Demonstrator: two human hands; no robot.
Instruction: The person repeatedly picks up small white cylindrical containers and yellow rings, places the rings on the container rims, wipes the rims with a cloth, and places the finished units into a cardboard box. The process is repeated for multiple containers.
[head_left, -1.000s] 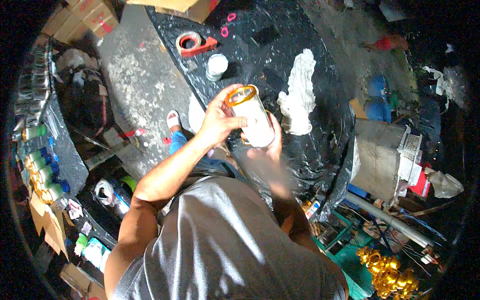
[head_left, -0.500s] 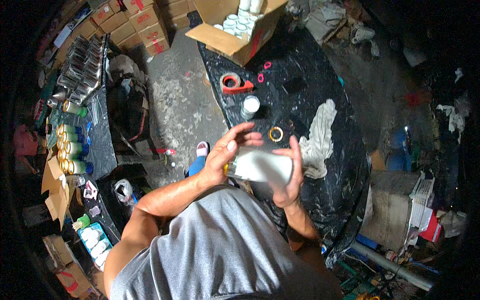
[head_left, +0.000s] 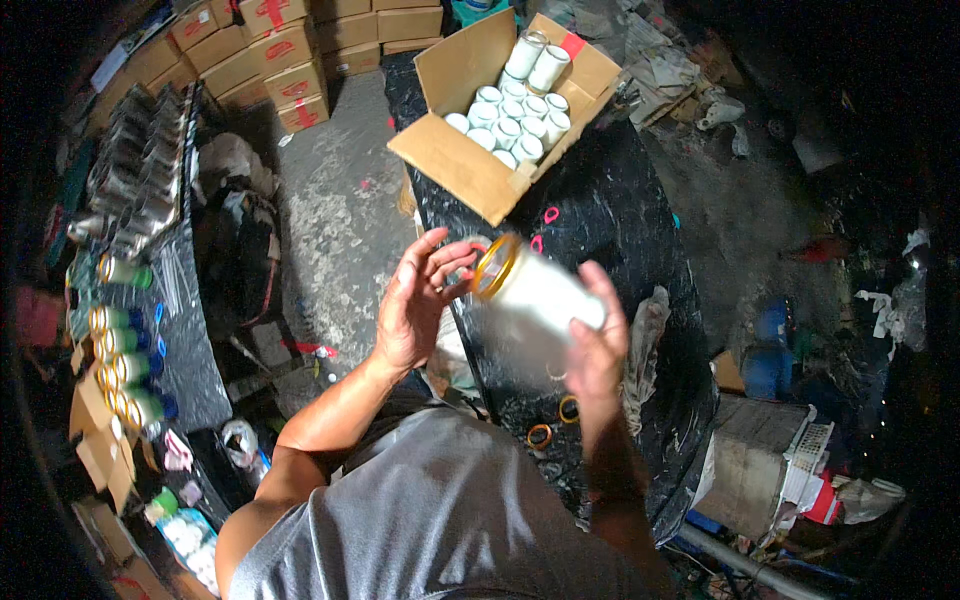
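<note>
A white jar with a gold ring around one end (head_left: 540, 298) is tilted above the table, smeared by motion. My right hand (head_left: 597, 350) grips its plain end, fingers and thumb on either side. Beside the gold end is my left hand (head_left: 408, 310), fingers apart and curved; whether a fingertip touches the ring I cannot tell. Two loose gold rings, one orange-toned (head_left: 539, 436) and one yellower (head_left: 569, 409), lie on the table near my body. Just beyond the jar are two small pink rings, the farther one (head_left: 551, 215) in plain view.
An open cardboard box (head_left: 450, 165) with several white jars (head_left: 507, 130) stands on the black-covered table (head_left: 600, 215). A crumpled white cloth (head_left: 650, 345) lies at right. Gold-rimmed jars (head_left: 125, 368) line another table at left. Cartons (head_left: 275, 55) are stacked far left.
The jar has risen away from my body and turned, its gold end now up and left. My left hand has come off it, while my right keeps hold. The view has shifted.
</note>
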